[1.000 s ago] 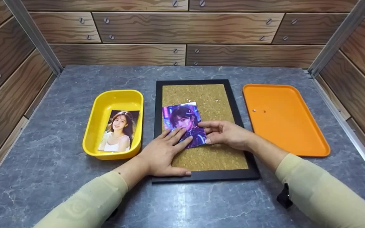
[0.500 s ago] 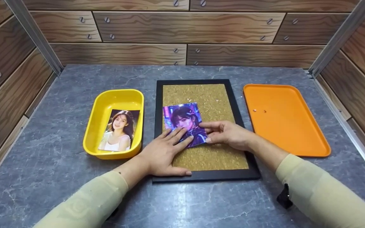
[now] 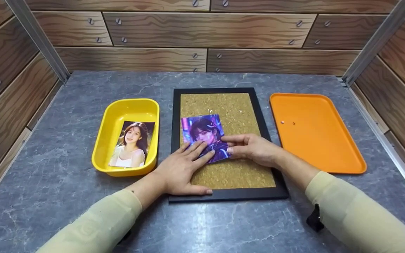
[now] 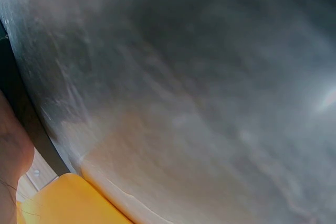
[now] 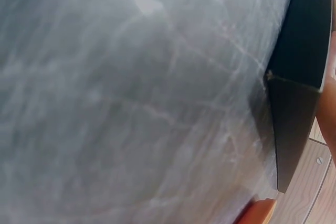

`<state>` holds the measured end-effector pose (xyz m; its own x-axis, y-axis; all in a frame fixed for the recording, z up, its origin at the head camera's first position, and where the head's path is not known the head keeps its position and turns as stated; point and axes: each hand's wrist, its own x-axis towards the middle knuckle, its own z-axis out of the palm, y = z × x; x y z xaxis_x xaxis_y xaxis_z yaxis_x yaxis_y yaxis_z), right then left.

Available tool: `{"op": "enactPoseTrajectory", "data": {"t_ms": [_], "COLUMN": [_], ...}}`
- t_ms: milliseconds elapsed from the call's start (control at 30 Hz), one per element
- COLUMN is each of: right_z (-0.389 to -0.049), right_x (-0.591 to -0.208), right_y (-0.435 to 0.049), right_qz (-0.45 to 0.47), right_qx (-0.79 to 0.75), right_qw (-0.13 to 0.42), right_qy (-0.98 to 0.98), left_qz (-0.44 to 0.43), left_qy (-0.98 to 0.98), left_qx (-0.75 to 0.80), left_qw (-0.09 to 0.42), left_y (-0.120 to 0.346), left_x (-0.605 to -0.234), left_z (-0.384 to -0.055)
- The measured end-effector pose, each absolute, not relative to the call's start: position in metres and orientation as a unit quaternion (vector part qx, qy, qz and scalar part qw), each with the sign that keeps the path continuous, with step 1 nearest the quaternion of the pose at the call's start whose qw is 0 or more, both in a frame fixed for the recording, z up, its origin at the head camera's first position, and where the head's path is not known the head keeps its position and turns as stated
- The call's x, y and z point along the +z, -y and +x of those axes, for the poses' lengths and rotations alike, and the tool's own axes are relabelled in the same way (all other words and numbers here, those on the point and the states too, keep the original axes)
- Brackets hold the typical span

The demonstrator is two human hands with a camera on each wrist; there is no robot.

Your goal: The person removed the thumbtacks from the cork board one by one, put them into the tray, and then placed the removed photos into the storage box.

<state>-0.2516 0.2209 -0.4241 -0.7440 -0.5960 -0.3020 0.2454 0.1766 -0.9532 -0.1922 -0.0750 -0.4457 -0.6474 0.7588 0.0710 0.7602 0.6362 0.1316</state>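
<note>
In the head view a purple-and-blue picture card (image 3: 202, 128) lies slightly tilted on a cork board (image 3: 237, 175) with a black frame. My left hand (image 3: 181, 172) is spread over the card's lower part, fingers straight, its thumb reaching to the frame's front bar. At the card's right edge my right hand (image 3: 255, 149) pinches with thumb and index finger, the other fingers bent behind them. A few tiny pale bits (image 3: 209, 110) sit on the cork above the card. Both wrist views mostly show tabletop; each hand appears only at the image edge.
To the left stands a yellow bin (image 3: 98, 147) with a photo of a person (image 3: 130, 144) inside. An orange tray (image 3: 322, 140) on the right carries two tiny bits (image 3: 282, 122). Wood-patterned panels (image 3: 202, 30) enclose the grey table (image 3: 202, 228) behind and at the sides.
The card has shifted very slightly to the right and its top edge sits a touch lower. My right thumb has slid up a little along its edge. The left hand stays put.
</note>
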Motion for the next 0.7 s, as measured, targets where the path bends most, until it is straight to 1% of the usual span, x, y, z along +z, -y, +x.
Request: {"op": "enactPoseTrajectory", "data": {"t_ms": [333, 533, 700], "right_z": [-0.2527, -0.2531, -0.2534], "right_x": [-0.4244, -0.4255, -0.4257], "right_y": [-0.2207, -0.2208, -0.2209], "right_qz": [-0.146, -0.146, -0.151], "right_qx": [-0.604, -0.606, -0.604], "right_qw": [0.323, 0.324, 0.321], "right_qy": [-0.714, -0.712, -0.713], "left_qz": [-0.414, -0.412, -0.416], "left_qy": [0.907, 0.907, 0.905], "left_qx": [-0.08, -0.085, -0.086], "left_qw": [-0.004, 0.002, 0.019], "left_y": [0.0749, 0.0759, 0.0766], "left_x": [-0.4459, -0.4471, -0.4471], "left_z": [-0.1922, -0.1916, -0.1917]}}
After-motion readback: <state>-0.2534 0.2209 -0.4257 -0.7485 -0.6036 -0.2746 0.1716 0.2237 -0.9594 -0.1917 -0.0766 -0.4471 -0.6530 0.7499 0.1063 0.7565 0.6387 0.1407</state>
